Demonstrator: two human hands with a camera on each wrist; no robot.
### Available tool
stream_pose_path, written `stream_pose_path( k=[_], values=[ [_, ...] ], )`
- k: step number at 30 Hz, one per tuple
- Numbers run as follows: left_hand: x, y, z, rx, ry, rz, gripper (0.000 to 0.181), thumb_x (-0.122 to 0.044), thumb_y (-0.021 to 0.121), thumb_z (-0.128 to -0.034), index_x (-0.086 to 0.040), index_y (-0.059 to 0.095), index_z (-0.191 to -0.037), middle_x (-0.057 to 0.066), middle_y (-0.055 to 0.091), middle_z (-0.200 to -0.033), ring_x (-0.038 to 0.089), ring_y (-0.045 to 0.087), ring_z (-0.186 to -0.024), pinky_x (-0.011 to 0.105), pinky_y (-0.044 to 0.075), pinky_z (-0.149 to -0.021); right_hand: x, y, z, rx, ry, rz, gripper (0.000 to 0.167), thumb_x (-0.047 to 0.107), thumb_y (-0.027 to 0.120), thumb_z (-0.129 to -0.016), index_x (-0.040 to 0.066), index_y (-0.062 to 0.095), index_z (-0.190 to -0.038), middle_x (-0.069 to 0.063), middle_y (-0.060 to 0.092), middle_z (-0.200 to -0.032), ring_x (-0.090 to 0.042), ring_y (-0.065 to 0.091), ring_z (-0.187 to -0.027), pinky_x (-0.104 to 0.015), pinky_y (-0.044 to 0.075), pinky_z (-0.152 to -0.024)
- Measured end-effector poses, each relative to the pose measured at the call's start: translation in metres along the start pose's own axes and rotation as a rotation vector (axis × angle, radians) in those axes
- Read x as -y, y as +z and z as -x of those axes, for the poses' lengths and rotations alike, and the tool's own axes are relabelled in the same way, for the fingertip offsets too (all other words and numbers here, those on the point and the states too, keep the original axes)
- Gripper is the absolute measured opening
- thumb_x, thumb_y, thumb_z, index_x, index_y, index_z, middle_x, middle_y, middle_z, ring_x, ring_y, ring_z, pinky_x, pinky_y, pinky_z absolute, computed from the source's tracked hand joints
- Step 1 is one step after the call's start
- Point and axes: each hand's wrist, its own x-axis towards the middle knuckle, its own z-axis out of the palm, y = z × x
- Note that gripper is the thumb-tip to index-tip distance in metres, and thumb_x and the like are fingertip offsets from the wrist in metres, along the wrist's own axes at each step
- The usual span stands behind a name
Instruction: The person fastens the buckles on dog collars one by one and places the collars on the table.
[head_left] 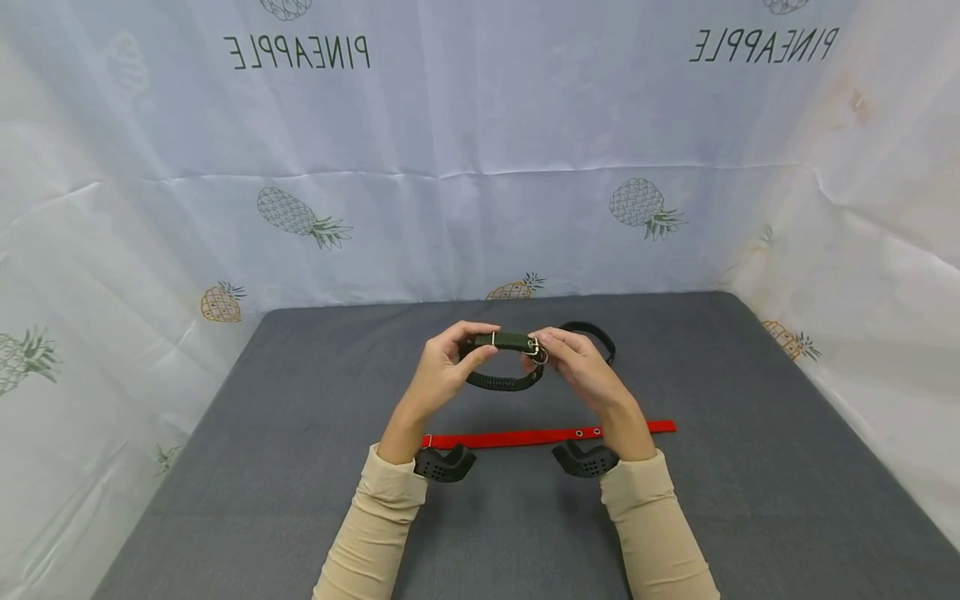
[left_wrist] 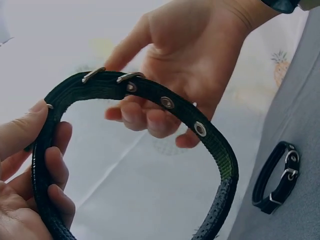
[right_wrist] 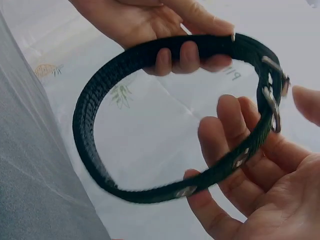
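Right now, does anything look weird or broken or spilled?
The word PINEAPPLE on the curtain looks odd: its letters read backwards, like in a mirror. There's also a brownish mark at the curtain's upper right, maybe a stain. I see no spills, and the dark collar being held shows no plain damage.

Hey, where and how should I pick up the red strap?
Probably pinch the red strap from above, across its long edges, on the plain stretch between its metal loop and eyelets: it lies flat on the table, so its edges offer the best hold.
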Motion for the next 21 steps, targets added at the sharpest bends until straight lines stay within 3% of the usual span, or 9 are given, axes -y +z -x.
stream_pose_path(
  k=[4,8,11,15,21],
  values=[
    [0.0026,-0.0025,-0.0006,-0.039,0.009,0.016,0.034,-0.011,0.064,-0.0913,0.010,0.059,-0.118,0.022,0.060,-0.102,-0.001,0.054,-0.083,0.013,0.049,-0.074,-0.0016,-0.0025,-0.0002,0.021,0.017,0.000,0.024,0.030,0.042,-0.104,0.021,0.064,-0.106,0.011,0.070,-0.090,-0.008,0.064,-0.089,-0.026,0.044,-0.094],
    [0.0035,-0.0042,-0.0012,-0.077,0.009,0.031,0.033,-0.008,0.062,-0.0927,0.010,0.057,-0.120,0.003,0.060,-0.100,0.000,0.054,-0.085,0.014,0.048,-0.074,-0.0031,-0.0031,-0.0012,0.053,0.003,-0.013,0.026,0.025,0.042,-0.104,0.009,0.063,-0.109,0.009,0.069,-0.091,-0.010,0.063,-0.090,-0.024,0.045,-0.096],
    [0.0041,-0.0051,-0.0014,-0.087,0.004,0.047,0.035,-0.011,0.061,-0.0939,0.011,0.055,-0.121,-0.008,0.057,-0.100,0.000,0.054,-0.087,0.014,0.048,-0.076,-0.0023,-0.0027,-0.0017,0.061,-0.008,-0.017,0.023,0.020,0.043,-0.103,0.007,0.062,-0.105,0.008,0.066,-0.090,-0.010,0.062,-0.088,-0.024,0.046,-0.095],
    [0.0048,-0.0055,-0.0013,-0.082,-0.001,0.058,0.039,-0.016,0.062,-0.0939,0.012,0.055,-0.121,-0.009,0.057,-0.100,0.000,0.054,-0.087,0.016,0.048,-0.076,-0.0009,-0.0020,-0.0016,0.049,0.000,-0.029,0.019,0.018,0.045,-0.102,0.011,0.062,-0.098,0.007,0.062,-0.085,-0.009,0.059,-0.084,-0.026,0.047,-0.091],
    [0.0042,-0.0066,-0.0016,-0.056,-0.031,0.073,0.035,-0.010,0.062,-0.0931,0.012,0.055,-0.121,-0.007,0.059,-0.102,-0.002,0.057,-0.090,0.012,0.050,-0.080,-0.0026,-0.0028,-0.0011,0.042,-0.004,-0.053,0.019,0.016,0.045,-0.102,0.015,0.063,-0.094,0.008,0.061,-0.084,-0.008,0.059,-0.082,-0.023,0.049,-0.088]
  ],
)
